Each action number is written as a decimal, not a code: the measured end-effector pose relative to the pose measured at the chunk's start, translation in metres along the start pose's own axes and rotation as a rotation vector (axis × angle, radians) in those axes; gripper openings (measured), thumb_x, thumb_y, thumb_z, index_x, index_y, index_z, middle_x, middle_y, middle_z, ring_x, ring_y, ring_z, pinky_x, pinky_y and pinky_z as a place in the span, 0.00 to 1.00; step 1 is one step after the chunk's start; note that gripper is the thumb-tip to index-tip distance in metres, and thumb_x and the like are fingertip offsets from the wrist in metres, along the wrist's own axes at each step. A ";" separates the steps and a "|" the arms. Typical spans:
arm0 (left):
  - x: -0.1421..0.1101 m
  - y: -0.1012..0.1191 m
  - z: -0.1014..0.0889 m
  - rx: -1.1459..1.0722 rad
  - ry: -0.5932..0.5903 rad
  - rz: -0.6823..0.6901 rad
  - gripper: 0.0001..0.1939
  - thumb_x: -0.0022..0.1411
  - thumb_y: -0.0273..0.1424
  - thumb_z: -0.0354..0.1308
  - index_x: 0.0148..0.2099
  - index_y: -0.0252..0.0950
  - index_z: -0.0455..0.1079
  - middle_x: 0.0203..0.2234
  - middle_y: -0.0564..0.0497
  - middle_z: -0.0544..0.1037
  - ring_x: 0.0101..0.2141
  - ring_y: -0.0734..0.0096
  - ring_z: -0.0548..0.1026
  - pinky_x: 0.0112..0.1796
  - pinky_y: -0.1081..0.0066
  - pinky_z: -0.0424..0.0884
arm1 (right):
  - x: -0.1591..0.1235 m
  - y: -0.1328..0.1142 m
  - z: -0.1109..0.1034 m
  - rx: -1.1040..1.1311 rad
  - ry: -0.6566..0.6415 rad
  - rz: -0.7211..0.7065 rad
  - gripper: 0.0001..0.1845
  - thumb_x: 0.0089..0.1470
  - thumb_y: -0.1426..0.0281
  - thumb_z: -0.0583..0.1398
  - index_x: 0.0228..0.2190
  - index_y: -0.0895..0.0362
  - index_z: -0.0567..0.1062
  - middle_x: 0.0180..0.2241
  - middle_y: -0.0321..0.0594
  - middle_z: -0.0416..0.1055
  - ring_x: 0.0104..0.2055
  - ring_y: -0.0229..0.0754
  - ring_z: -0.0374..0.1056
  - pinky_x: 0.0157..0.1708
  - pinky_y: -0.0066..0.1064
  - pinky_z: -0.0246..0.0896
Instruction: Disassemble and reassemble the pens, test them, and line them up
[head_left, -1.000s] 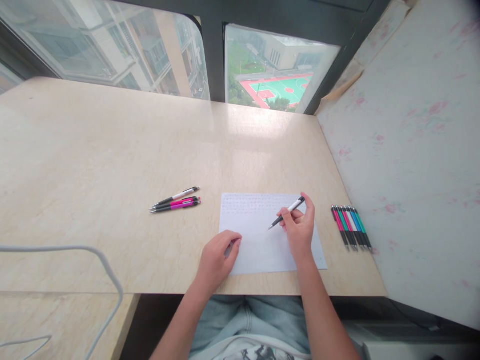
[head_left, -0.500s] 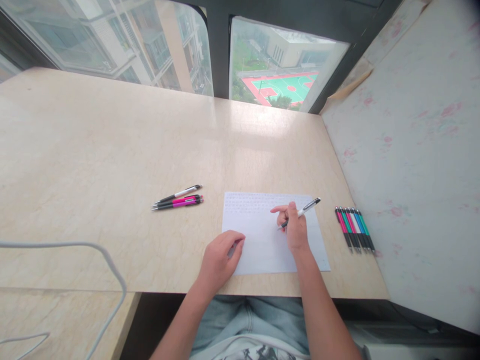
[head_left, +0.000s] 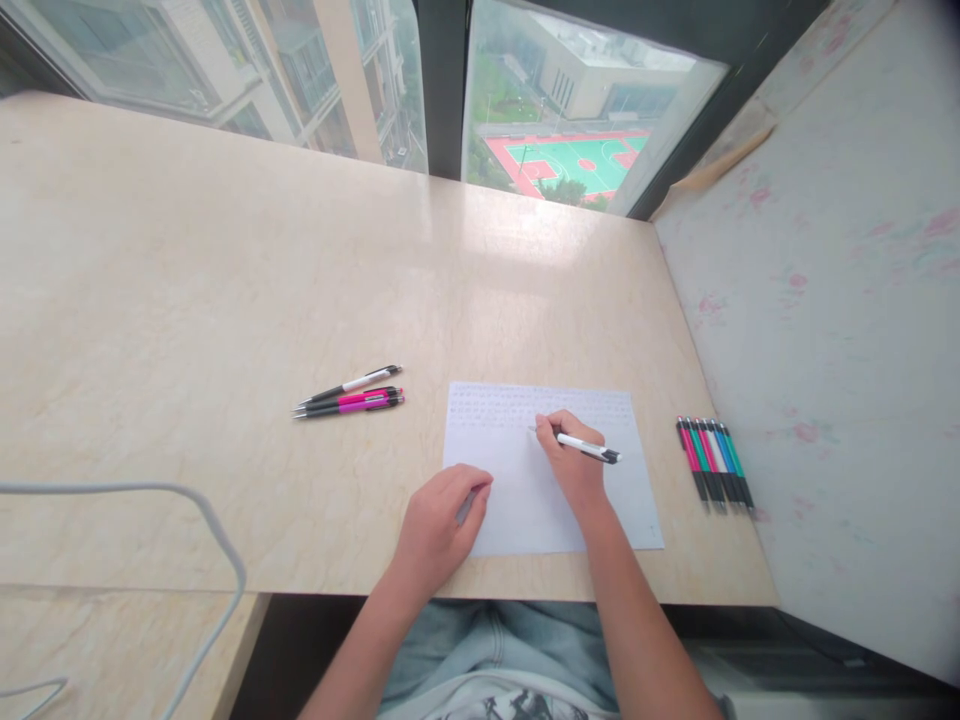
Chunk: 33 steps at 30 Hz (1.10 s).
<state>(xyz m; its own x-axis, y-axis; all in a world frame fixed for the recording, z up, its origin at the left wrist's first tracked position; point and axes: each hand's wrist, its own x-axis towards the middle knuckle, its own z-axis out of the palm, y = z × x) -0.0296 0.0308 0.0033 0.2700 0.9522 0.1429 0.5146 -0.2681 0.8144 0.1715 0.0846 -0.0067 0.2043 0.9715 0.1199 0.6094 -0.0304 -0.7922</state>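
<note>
A white pen with a black grip is pinched in my right hand. Its tip points left, at or just above the sheet of paper, below the end of the written lines; I cannot tell if it touches. Several rows of small handwriting fill the upper part of the sheet. My left hand rests on the sheet's lower left edge, fingers curled and thumb against the index finger, with nothing visible in it.
Left of the paper lie a white pen, a pink pen and a purple pen. Several coloured pens lie in a row at right, beside the patterned wall. A white cable loops at lower left. Windows line the desk's back.
My right hand has turned the pen from pointing up and right to lying lower, tip to the left, and has closed its raised index finger onto it. My left hand stays. The view shifted slightly.
</note>
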 end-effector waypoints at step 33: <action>0.001 0.000 0.000 0.005 0.001 -0.004 0.06 0.66 0.27 0.52 0.41 0.39 0.70 0.35 0.50 0.79 0.36 0.67 0.77 0.38 0.68 0.72 | 0.001 0.000 0.002 -0.099 0.023 -0.001 0.20 0.59 0.61 0.55 0.18 0.56 0.65 0.17 0.30 0.60 0.21 0.34 0.54 0.24 0.27 0.48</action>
<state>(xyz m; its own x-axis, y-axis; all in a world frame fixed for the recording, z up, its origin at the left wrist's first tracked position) -0.0294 0.0313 0.0037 0.2666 0.9536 0.1401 0.5202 -0.2647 0.8120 0.1703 0.0856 -0.0071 0.2205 0.9659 0.1358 0.6824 -0.0533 -0.7290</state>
